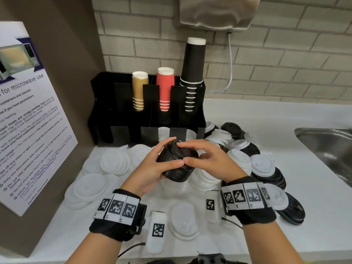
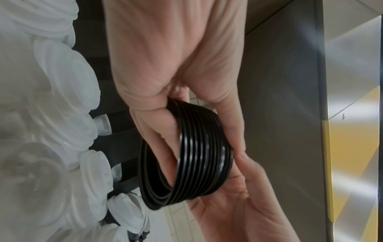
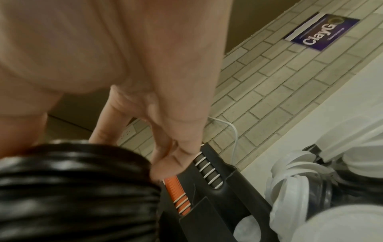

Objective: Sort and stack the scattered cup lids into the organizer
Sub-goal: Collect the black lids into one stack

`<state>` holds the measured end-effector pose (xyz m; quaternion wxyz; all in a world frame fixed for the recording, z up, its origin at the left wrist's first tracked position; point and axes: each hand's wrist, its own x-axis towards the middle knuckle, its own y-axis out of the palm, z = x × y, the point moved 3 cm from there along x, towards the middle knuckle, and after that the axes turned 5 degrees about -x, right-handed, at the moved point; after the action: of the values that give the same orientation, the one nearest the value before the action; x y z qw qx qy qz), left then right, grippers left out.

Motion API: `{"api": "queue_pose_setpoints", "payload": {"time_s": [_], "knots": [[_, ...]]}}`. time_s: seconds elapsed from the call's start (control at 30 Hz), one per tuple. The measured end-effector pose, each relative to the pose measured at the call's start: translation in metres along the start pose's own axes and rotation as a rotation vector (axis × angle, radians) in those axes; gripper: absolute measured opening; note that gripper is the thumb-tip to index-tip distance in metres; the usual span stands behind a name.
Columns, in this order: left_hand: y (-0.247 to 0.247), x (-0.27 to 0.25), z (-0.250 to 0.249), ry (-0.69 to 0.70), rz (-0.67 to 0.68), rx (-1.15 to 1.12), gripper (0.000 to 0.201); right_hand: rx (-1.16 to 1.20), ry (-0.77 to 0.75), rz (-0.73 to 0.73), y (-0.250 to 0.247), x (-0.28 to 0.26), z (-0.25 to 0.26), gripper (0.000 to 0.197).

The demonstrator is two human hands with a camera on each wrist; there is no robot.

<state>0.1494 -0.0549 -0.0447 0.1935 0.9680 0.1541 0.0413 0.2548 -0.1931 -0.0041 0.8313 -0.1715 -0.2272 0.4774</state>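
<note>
Both hands are wrapped around a stack of black lids [image 1: 176,164], left hand [image 1: 152,168] cupping it, right hand [image 1: 207,159] pinching the top, just in front of the organizer [image 1: 106,103]. Honestly, early days: white lids [image 1: 89,189] everywhere on the counter [image 1: 314,216]. Left wrist view shows the nested rims lined up neatly.

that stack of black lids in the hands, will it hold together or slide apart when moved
The stack of black lids looks nested rim in rim, so it probably moves as one fairly stiff, light bundle. The rims look glossy in the left wrist view, so it may be slippery. The left hand grips it tilted, the right hand steadying it; set on its side, it would likely roll.
</note>
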Motion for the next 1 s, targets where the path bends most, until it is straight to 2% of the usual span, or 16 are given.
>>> {"api": "queue_pose_setpoints", "payload": {"time_s": [0.07, 0.13, 0.2, 0.23, 0.33, 0.47, 0.53, 0.67, 0.73, 0.83, 1.0], "knots": [[-0.002, 0.002, -0.004, 0.034, -0.031, -0.028, 0.07, -0.002, 0.02, 0.025, -0.013, 0.004, 0.001, 0.032], [-0.008, 0.006, -0.011, 0.082, -0.084, -0.061, 0.064, -0.121, 0.087, -0.046, -0.036, 0.009, -0.004, 0.025], [-0.015, 0.009, -0.018, 0.122, -0.137, -0.087, 0.064, -0.382, 0.214, -0.042, -0.056, 0.013, -0.016, 0.018], [-0.019, 0.01, -0.021, 0.135, -0.155, -0.09, 0.065, -0.543, 0.285, 0.026, -0.059, 0.015, -0.023, 0.019], [-0.027, 0.011, -0.026, 0.164, -0.169, -0.09, 0.058, -0.884, 0.443, 0.278, -0.049, 0.016, -0.044, 0.043], [-0.03, 0.01, -0.027, 0.169, -0.158, -0.066, 0.057, -0.966, 0.582, 0.516, -0.024, 0.016, -0.058, 0.076], [-0.031, 0.009, -0.027, 0.171, -0.159, -0.059, 0.059, -0.986, 0.557, 0.574, -0.017, 0.021, -0.059, 0.082], [-0.034, 0.007, -0.028, 0.171, -0.173, -0.053, 0.066, -0.89, 0.464, 0.509, -0.021, 0.032, -0.045, 0.091], [-0.035, 0.007, -0.028, 0.163, -0.178, -0.051, 0.067, -0.905, 0.457, 0.55, -0.026, 0.031, -0.037, 0.093], [-0.035, 0.007, -0.026, 0.152, -0.18, -0.049, 0.069, -1.159, 0.437, 0.678, -0.032, 0.016, -0.037, 0.087], [-0.029, 0.011, -0.024, 0.139, -0.171, -0.044, 0.064, -1.58, 0.303, 0.838, -0.029, -0.017, -0.051, 0.112]]}}
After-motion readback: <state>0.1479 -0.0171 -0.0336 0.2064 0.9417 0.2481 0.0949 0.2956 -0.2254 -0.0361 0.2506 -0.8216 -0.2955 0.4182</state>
